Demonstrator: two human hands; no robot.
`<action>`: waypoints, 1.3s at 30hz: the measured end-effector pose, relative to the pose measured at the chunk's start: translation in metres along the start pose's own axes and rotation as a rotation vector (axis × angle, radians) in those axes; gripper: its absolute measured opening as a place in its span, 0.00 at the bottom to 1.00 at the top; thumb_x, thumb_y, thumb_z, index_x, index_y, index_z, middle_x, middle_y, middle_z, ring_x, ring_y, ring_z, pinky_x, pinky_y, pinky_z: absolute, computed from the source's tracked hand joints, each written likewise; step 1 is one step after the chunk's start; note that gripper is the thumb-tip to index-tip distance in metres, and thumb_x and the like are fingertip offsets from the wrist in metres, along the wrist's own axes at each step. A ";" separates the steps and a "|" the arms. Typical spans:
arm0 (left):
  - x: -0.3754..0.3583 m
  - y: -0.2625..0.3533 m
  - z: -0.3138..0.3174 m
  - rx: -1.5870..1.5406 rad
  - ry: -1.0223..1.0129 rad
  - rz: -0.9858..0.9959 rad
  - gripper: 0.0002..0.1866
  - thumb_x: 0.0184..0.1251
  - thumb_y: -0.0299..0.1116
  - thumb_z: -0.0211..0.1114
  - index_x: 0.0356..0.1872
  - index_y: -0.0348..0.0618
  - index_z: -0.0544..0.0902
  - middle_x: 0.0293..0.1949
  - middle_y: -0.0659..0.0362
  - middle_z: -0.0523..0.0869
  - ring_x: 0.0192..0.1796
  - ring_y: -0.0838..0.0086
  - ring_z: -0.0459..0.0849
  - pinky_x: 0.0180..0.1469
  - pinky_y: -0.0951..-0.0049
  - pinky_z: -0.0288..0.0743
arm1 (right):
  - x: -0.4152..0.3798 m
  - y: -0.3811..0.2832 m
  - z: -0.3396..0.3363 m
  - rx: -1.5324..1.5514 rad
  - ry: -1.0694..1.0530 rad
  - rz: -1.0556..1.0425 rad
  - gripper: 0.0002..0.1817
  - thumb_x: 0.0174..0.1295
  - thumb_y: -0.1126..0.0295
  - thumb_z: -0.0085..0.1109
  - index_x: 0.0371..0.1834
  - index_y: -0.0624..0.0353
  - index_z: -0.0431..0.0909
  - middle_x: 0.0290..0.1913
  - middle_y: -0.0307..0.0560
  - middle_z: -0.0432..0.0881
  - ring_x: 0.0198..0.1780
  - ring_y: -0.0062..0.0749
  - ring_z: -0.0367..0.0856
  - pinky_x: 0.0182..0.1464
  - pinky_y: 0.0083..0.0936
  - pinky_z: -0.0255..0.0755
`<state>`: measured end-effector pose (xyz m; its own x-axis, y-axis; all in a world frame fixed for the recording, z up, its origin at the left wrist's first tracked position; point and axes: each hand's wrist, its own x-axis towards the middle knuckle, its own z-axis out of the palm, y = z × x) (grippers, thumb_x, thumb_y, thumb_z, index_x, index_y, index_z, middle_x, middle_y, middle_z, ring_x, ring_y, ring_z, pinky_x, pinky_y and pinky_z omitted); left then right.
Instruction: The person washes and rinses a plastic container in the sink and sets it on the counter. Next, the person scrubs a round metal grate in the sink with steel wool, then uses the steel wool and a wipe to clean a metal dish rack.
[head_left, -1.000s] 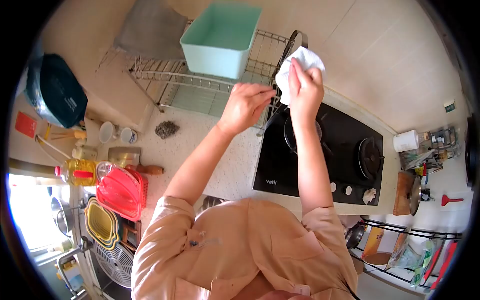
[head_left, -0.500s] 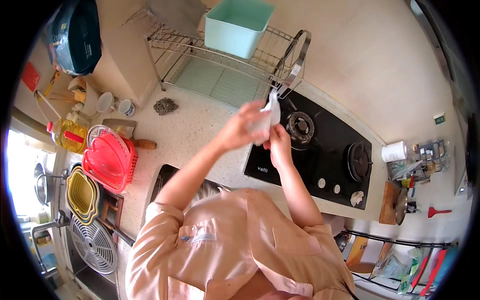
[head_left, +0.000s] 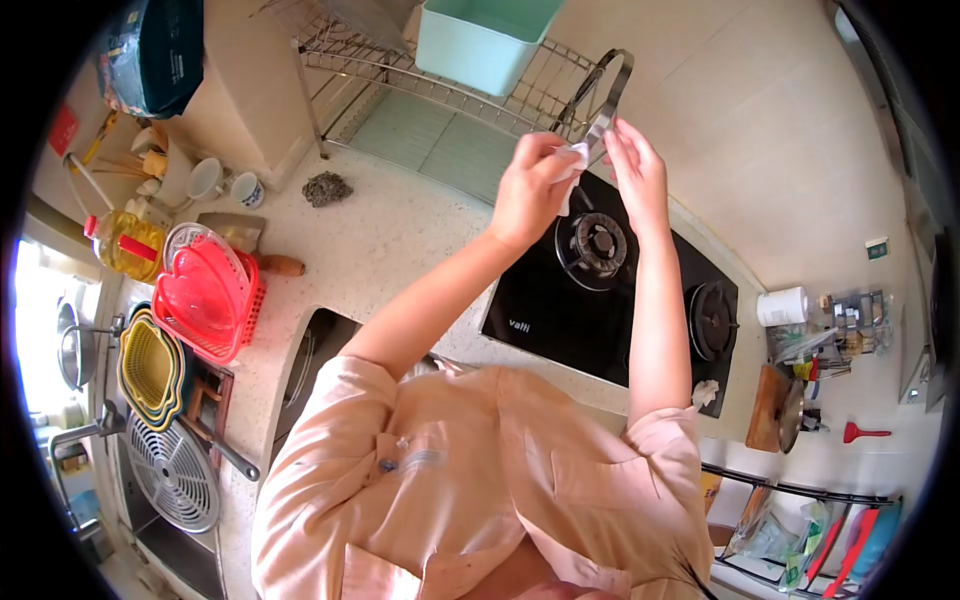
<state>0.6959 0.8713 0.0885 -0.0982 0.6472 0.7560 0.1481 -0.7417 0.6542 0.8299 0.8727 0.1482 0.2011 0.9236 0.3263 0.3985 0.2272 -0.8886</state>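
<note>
My left hand [head_left: 535, 190] is closed on a folded white tissue [head_left: 570, 160], pressed close to the side of the wire dish rack [head_left: 440, 90]. My right hand [head_left: 640, 180] is raised with its fingers stretched out beside the rack's curved metal end band [head_left: 618, 85]; its fingertips appear to touch the band. A pale green plastic bin [head_left: 485, 50] stands on the rack's upper tier. Below my hands lies the black gas hob [head_left: 560, 330], with the near burner [head_left: 592, 248] partly between my forearms.
A steel scourer [head_left: 326, 189] and a cleaver with a wooden handle [head_left: 280, 265] lie on the counter. Red baskets [head_left: 210, 300], yellow colanders [head_left: 152, 370] and an oil bottle [head_left: 130, 250] stand at left. A crumpled tissue [head_left: 705, 392] rests at the hob's right corner.
Both hands have moved up and away from my body to the rack's end. My right hand has let go of the tissue, which is now bunched in my left hand.
</note>
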 end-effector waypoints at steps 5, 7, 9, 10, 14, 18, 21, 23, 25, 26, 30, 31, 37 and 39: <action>-0.053 -0.076 0.025 0.187 -0.201 0.166 0.10 0.47 0.21 0.64 0.33 0.43 0.82 0.35 0.57 0.78 0.38 0.64 0.80 0.39 0.69 0.75 | 0.028 0.010 0.008 0.016 -0.100 0.053 0.13 0.61 0.62 0.58 0.31 0.61 0.72 0.25 0.34 0.73 0.25 0.15 0.72 0.26 0.15 0.67; -0.097 -0.107 0.025 0.188 -0.259 0.101 0.10 0.47 0.22 0.62 0.33 0.42 0.81 0.35 0.58 0.77 0.37 0.64 0.79 0.38 0.69 0.75 | 0.023 0.001 0.011 0.089 -0.093 0.110 0.13 0.60 0.63 0.59 0.26 0.59 0.70 0.22 0.33 0.71 0.24 0.15 0.71 0.26 0.14 0.67; -0.099 -0.106 0.024 0.168 -0.229 0.101 0.11 0.46 0.23 0.61 0.34 0.42 0.81 0.35 0.58 0.77 0.37 0.64 0.79 0.38 0.70 0.75 | 0.025 0.003 0.010 0.117 -0.115 0.130 0.13 0.60 0.62 0.59 0.26 0.58 0.70 0.22 0.33 0.71 0.23 0.15 0.70 0.26 0.14 0.67; -0.079 -0.086 0.021 0.147 -0.168 0.133 0.11 0.46 0.23 0.61 0.34 0.42 0.81 0.34 0.58 0.77 0.37 0.64 0.79 0.38 0.69 0.75 | 0.026 0.004 0.009 0.131 -0.123 0.143 0.12 0.60 0.62 0.60 0.26 0.57 0.70 0.22 0.33 0.71 0.23 0.15 0.70 0.25 0.14 0.67; -0.021 -0.053 0.023 0.092 0.003 0.245 0.14 0.43 0.20 0.64 0.35 0.45 0.81 0.36 0.58 0.79 0.37 0.64 0.79 0.37 0.69 0.75 | 0.027 0.004 0.007 0.182 -0.164 0.177 0.13 0.60 0.61 0.59 0.24 0.55 0.69 0.22 0.32 0.71 0.23 0.14 0.70 0.26 0.14 0.67; -0.075 -0.108 0.032 0.154 -0.079 0.173 0.14 0.39 0.20 0.65 0.32 0.45 0.80 0.34 0.59 0.79 0.37 0.63 0.79 0.37 0.68 0.75 | 0.031 0.011 0.004 0.167 -0.196 0.164 0.12 0.60 0.62 0.59 0.26 0.55 0.69 0.23 0.32 0.71 0.24 0.14 0.71 0.27 0.13 0.67; -0.134 -0.138 0.023 -0.007 -0.200 -0.338 0.08 0.49 0.27 0.66 0.33 0.42 0.81 0.34 0.53 0.78 0.37 0.58 0.78 0.40 0.67 0.74 | 0.030 0.009 0.005 0.206 -0.199 0.173 0.10 0.61 0.64 0.59 0.27 0.54 0.70 0.24 0.32 0.72 0.24 0.13 0.71 0.26 0.13 0.67; -0.117 -0.107 0.019 -0.022 0.019 -0.486 0.08 0.53 0.27 0.65 0.36 0.40 0.82 0.38 0.53 0.79 0.40 0.62 0.79 0.43 0.71 0.74 | 0.031 0.011 0.004 0.211 -0.204 0.186 0.09 0.61 0.64 0.58 0.28 0.54 0.71 0.24 0.32 0.72 0.24 0.13 0.70 0.26 0.12 0.68; -0.088 -0.077 0.029 -0.238 0.253 -0.580 0.10 0.59 0.28 0.63 0.41 0.38 0.82 0.41 0.54 0.80 0.42 0.71 0.79 0.44 0.76 0.72 | 0.030 0.010 0.005 0.217 -0.215 0.203 0.09 0.61 0.64 0.58 0.29 0.54 0.71 0.25 0.31 0.71 0.24 0.13 0.70 0.26 0.12 0.68; -0.073 -0.065 0.035 -0.331 0.307 -0.548 0.10 0.60 0.27 0.62 0.42 0.37 0.82 0.42 0.55 0.80 0.43 0.73 0.78 0.45 0.77 0.71 | 0.031 0.012 0.004 0.223 -0.222 0.200 0.09 0.61 0.64 0.58 0.29 0.54 0.71 0.25 0.31 0.71 0.24 0.13 0.70 0.26 0.13 0.68; -0.053 -0.052 0.054 -0.241 0.279 -0.306 0.09 0.56 0.27 0.64 0.39 0.39 0.83 0.37 0.57 0.81 0.39 0.69 0.79 0.41 0.75 0.71 | 0.030 0.007 0.005 0.200 -0.234 0.209 0.09 0.62 0.63 0.57 0.29 0.54 0.71 0.25 0.31 0.71 0.24 0.14 0.70 0.26 0.13 0.67; -0.055 -0.064 0.057 -0.161 0.260 -0.230 0.10 0.55 0.27 0.65 0.39 0.39 0.83 0.35 0.57 0.82 0.38 0.68 0.79 0.40 0.74 0.71 | 0.030 0.006 0.005 0.197 -0.232 0.219 0.09 0.62 0.63 0.57 0.29 0.54 0.71 0.24 0.31 0.71 0.24 0.14 0.70 0.26 0.13 0.67; -0.078 -0.103 0.046 -0.092 0.167 -0.094 0.10 0.50 0.27 0.68 0.36 0.43 0.83 0.32 0.59 0.82 0.34 0.66 0.78 0.37 0.71 0.72 | 0.033 0.012 0.000 0.185 -0.275 0.211 0.10 0.62 0.63 0.56 0.29 0.55 0.71 0.24 0.32 0.71 0.24 0.14 0.70 0.27 0.14 0.67; -0.080 -0.106 0.047 -0.075 0.114 -0.116 0.10 0.51 0.28 0.68 0.36 0.42 0.84 0.32 0.58 0.83 0.35 0.67 0.78 0.37 0.72 0.72 | 0.032 0.011 0.002 0.185 -0.271 0.214 0.10 0.62 0.63 0.56 0.29 0.55 0.70 0.24 0.32 0.71 0.24 0.14 0.70 0.27 0.14 0.67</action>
<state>0.7339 0.9064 -0.0423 -0.2220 0.7084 0.6700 0.0562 -0.6767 0.7341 0.8390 0.9057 0.1486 0.0089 0.9986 0.0526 0.2002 0.0498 -0.9785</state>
